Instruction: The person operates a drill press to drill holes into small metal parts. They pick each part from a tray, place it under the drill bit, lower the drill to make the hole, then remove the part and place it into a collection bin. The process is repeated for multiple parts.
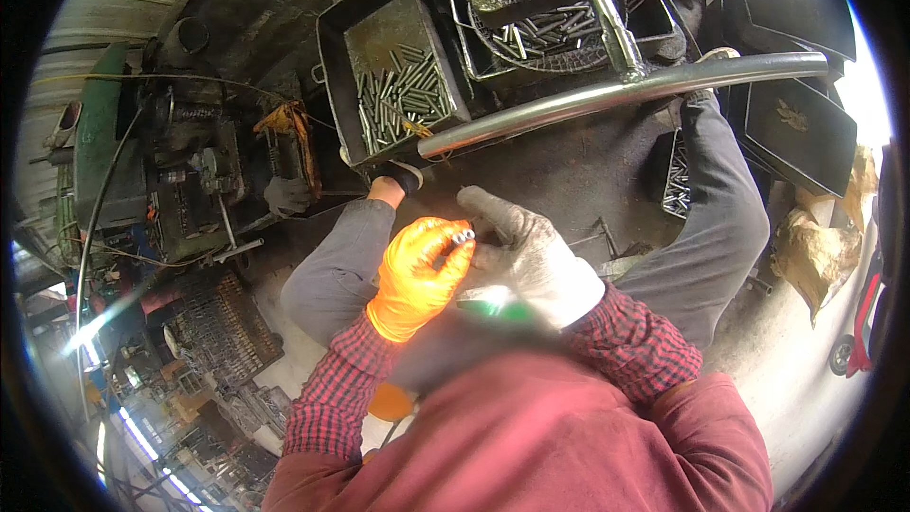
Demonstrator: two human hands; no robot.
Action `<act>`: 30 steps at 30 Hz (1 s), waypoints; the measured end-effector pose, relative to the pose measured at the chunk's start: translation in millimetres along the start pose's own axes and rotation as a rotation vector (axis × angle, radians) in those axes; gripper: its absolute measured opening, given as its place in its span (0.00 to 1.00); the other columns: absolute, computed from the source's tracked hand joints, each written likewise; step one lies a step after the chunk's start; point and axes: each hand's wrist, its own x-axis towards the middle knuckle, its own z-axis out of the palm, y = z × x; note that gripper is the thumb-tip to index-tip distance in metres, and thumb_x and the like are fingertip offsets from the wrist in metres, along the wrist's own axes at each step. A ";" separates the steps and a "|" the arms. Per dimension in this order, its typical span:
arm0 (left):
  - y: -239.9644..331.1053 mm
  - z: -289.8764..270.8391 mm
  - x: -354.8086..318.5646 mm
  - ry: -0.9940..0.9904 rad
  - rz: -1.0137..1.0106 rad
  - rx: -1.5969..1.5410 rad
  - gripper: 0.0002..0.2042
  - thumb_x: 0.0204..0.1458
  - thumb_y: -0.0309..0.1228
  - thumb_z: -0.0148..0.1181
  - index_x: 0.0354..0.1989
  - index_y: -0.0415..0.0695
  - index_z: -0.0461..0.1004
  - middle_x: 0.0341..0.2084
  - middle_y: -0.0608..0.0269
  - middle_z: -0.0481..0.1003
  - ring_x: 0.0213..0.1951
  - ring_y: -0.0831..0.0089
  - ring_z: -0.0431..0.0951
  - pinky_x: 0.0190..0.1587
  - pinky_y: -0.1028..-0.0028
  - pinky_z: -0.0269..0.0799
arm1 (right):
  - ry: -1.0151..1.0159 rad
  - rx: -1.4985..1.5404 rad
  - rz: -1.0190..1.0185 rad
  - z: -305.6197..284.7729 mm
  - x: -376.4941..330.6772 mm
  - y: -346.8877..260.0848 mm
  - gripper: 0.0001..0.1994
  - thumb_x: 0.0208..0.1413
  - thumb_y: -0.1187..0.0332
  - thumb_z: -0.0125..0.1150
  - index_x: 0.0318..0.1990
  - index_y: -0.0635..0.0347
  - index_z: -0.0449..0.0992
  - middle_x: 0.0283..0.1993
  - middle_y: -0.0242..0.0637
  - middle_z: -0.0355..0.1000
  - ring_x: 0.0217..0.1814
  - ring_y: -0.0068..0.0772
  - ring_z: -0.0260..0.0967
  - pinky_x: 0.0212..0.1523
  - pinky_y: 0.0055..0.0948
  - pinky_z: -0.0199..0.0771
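In the middle, my left hand wears an orange glove and pinches a few small, shiny metal pins between thumb and fingers. Their round ends face up and look hollow. Right beside them is my right hand in a pale grey, dirt-stained glove. Its upper finger is stretched out, with a dark gap between it and the lower fingers. Whether those lower fingers touch the pins I cannot tell. A bright green patch shows below the right palm, blurred.
Ahead stands a deep metal tray with many loose pins. A curved steel bar crosses beyond my hands, before another pin-filled bin. A narrow tray of pins lies by my right leg. Machinery stands left; a crumpled sack right.
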 end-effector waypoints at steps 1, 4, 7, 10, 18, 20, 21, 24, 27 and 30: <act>-5.0 3.0 -1.4 0.017 -0.171 -0.224 0.09 0.60 0.22 0.72 0.48 0.39 0.82 0.44 0.58 0.83 0.39 0.66 0.82 0.42 0.68 0.79 | 0.003 -0.025 -0.004 -2.9 1.4 -2.1 0.35 0.59 0.85 0.66 0.75 0.63 0.69 0.51 0.34 0.78 0.53 0.26 0.76 0.58 0.27 0.77; -22.3 7.3 -7.0 0.230 -0.512 -0.996 0.06 0.67 0.25 0.65 0.49 0.39 0.82 0.43 0.60 0.82 0.39 0.73 0.80 0.42 0.72 0.77 | 0.133 -0.108 0.000 -19.8 10.7 -7.7 0.35 0.56 0.81 0.69 0.73 0.66 0.69 0.43 0.31 0.77 0.44 0.20 0.74 0.48 0.25 0.79; -37.1 7.8 -12.9 0.353 -0.694 -1.357 0.09 0.70 0.28 0.61 0.52 0.36 0.80 0.42 0.60 0.81 0.36 0.73 0.78 0.41 0.71 0.74 | 0.278 -0.088 0.020 -43.9 27.6 -7.8 0.35 0.54 0.80 0.71 0.72 0.68 0.69 0.41 0.34 0.78 0.39 0.24 0.76 0.45 0.32 0.85; -43.5 9.9 -17.8 0.465 -0.860 -1.634 0.12 0.69 0.29 0.62 0.54 0.34 0.78 0.39 0.59 0.80 0.35 0.73 0.77 0.40 0.69 0.73 | 0.285 0.054 -0.056 -61.7 34.2 -0.8 0.36 0.55 0.77 0.73 0.71 0.73 0.67 0.40 0.37 0.78 0.36 0.29 0.78 0.43 0.35 0.86; -37.9 14.0 -9.6 0.548 -0.923 -1.739 0.12 0.69 0.29 0.63 0.53 0.33 0.77 0.36 0.60 0.78 0.34 0.72 0.75 0.39 0.69 0.74 | 0.202 -0.002 -0.061 -67.0 30.4 7.6 0.37 0.57 0.73 0.75 0.73 0.74 0.66 0.41 0.36 0.78 0.37 0.27 0.78 0.43 0.33 0.85; -34.5 14.8 -7.8 0.553 -0.915 -1.740 0.12 0.69 0.29 0.63 0.53 0.33 0.77 0.35 0.61 0.77 0.33 0.72 0.75 0.38 0.70 0.74 | 0.202 0.017 -0.057 -67.5 29.9 7.5 0.37 0.57 0.73 0.75 0.73 0.74 0.66 0.42 0.36 0.77 0.38 0.27 0.77 0.43 0.33 0.85; -33.1 14.9 -7.5 0.545 -0.897 -1.750 0.12 0.69 0.29 0.63 0.53 0.33 0.77 0.35 0.61 0.77 0.33 0.72 0.75 0.39 0.70 0.74 | 0.191 0.042 -0.047 -67.7 29.9 8.7 0.37 0.57 0.73 0.75 0.73 0.74 0.66 0.42 0.36 0.77 0.39 0.27 0.77 0.44 0.33 0.85; -34.0 15.2 -8.8 0.559 -0.909 -1.769 0.12 0.68 0.29 0.64 0.53 0.33 0.78 0.35 0.60 0.78 0.33 0.72 0.75 0.39 0.70 0.75 | 0.195 0.061 -0.086 -69.5 29.5 13.7 0.37 0.58 0.72 0.75 0.73 0.74 0.65 0.44 0.36 0.77 0.40 0.27 0.77 0.44 0.33 0.85; -47.3 22.9 -8.7 0.500 -0.855 -1.731 0.09 0.68 0.28 0.63 0.50 0.34 0.78 0.36 0.59 0.78 0.34 0.71 0.75 0.39 0.70 0.74 | 0.185 0.053 -0.097 -75.0 30.0 11.5 0.37 0.57 0.72 0.76 0.73 0.72 0.66 0.43 0.35 0.77 0.39 0.27 0.77 0.44 0.33 0.85; -77.0 64.6 17.4 0.400 -0.861 -1.688 0.08 0.68 0.28 0.63 0.49 0.35 0.78 0.35 0.58 0.78 0.34 0.70 0.75 0.39 0.69 0.74 | 0.379 0.062 -0.221 -88.3 29.8 -10.0 0.35 0.58 0.69 0.76 0.72 0.70 0.69 0.45 0.34 0.79 0.40 0.24 0.78 0.45 0.27 0.81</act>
